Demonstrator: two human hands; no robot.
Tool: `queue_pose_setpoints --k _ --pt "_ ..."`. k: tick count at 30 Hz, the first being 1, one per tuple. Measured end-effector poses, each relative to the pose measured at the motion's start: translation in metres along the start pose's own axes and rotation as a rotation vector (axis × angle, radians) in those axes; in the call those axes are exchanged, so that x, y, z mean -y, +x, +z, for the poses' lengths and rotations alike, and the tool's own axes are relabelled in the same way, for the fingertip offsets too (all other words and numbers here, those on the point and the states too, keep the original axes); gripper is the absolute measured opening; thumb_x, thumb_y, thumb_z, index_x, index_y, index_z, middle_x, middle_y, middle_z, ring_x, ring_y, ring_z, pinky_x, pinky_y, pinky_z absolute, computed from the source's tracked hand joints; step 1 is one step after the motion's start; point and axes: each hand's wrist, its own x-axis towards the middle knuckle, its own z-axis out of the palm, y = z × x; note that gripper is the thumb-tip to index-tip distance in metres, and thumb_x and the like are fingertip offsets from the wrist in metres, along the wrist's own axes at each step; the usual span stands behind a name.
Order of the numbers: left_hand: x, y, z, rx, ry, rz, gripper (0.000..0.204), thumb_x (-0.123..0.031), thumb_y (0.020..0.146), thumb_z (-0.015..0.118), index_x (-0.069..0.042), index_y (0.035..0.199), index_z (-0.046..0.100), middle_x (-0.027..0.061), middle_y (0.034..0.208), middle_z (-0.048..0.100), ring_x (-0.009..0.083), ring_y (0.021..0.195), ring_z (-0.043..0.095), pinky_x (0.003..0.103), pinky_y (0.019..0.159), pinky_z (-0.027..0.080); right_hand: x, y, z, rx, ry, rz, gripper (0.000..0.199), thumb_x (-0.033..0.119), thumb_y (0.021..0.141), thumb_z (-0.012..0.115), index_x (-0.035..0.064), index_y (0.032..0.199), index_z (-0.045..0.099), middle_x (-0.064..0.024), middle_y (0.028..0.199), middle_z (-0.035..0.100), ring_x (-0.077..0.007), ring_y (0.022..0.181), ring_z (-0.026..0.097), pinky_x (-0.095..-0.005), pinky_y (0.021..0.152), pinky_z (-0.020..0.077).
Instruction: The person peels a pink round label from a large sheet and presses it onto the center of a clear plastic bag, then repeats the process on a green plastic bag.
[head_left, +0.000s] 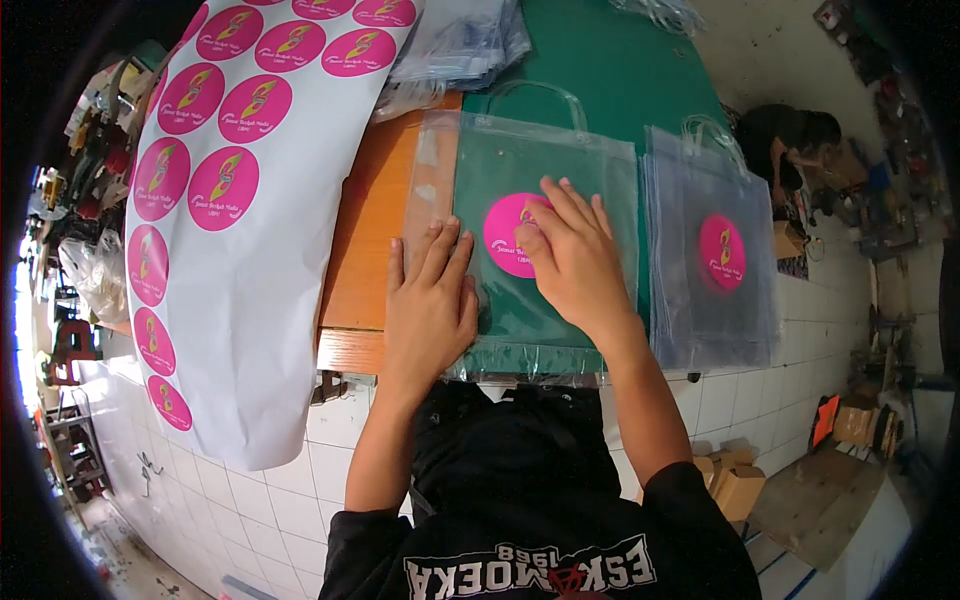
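Nearest to the person, at the front edge of the desk (350, 350), the left hand (430, 310) is laid flat with its fingers (440, 250) stretched out and released, and nothing is grasped by it; the left part of the clear plastic bag (545, 160) is only pressed down by it. Just to its right and a little farther away, the right hand (575, 260) is placed on the round pink sticker (505, 235), which lies in the middle of the bag; its fingers are also spread and pressed flat, not clenched. The sticker is found directly under the right fingertips and extends to their left, so the right hand is the nearer one to it. The bag lies with its handle turned away from the person. Farther to the right, a stack of finished bags (710, 260) is seen, and to the left a white sheet of pink stickers (230, 200) hangs over the desk.
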Motion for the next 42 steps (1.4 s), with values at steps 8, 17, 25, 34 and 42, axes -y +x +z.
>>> queue_pose_setpoints --k 8,17,25,34,42 --pt "0.004 -0.001 0.003 -0.003 0.022 0.021 0.05 -0.014 0.094 0.06 -0.002 0.142 0.06 0.0136 0.156 0.052 0.0299 0.15 0.042 0.06 0.125 0.023 0.012 -0.001 0.031 0.225 0.07 -0.028 0.075 0.053 0.107 0.045 -0.0064 0.152 0.047 -0.0254 0.162 0.042 -0.0403 0.153 0.036 -0.0519 0.127 0.0249" --pt "0.002 0.0 0.001 -0.011 0.015 0.01 0.049 -0.015 0.094 0.061 -0.002 0.141 0.062 0.0135 0.154 0.054 0.0306 0.149 0.044 0.06 0.124 0.024 0.02 -0.021 0.013 0.312 0.11 -0.216 0.077 0.055 0.104 0.048 -0.0053 0.152 0.047 -0.024 0.161 0.044 -0.038 0.153 0.037 -0.051 0.127 0.0237" --pt "0.003 -0.001 0.001 -0.01 0.014 0.013 0.049 -0.014 0.094 0.061 -0.002 0.141 0.061 0.0135 0.155 0.053 0.03 0.149 0.044 0.059 0.124 0.025 0.012 -0.039 -0.013 0.341 0.231 -0.276 0.067 0.049 0.103 0.056 -0.0046 0.144 0.057 -0.026 0.15 0.055 -0.0382 0.143 0.051 -0.0514 0.124 0.0312" --pt "0.003 0.0 0.001 -0.014 0.008 0.021 0.047 -0.013 0.097 0.059 -0.002 0.142 0.06 0.0146 0.153 0.055 0.0317 0.149 0.045 0.057 0.127 0.02 -0.009 -0.005 0.009 0.169 0.031 -0.013 0.059 0.039 0.105 0.057 -0.0034 0.146 0.054 -0.0264 0.152 0.054 -0.0407 0.143 0.05 -0.0544 0.122 0.0325" --pt "0.004 -0.001 0.002 -0.01 0.017 0.011 0.05 -0.015 0.094 0.061 -0.001 0.142 0.061 0.014 0.155 0.053 0.0303 0.15 0.043 0.06 0.125 0.023 0.016 -0.031 -0.001 0.339 0.114 -0.192 0.068 0.045 0.106 0.052 -0.0049 0.152 0.046 -0.0249 0.161 0.044 -0.0395 0.152 0.038 -0.0535 0.126 0.0263"
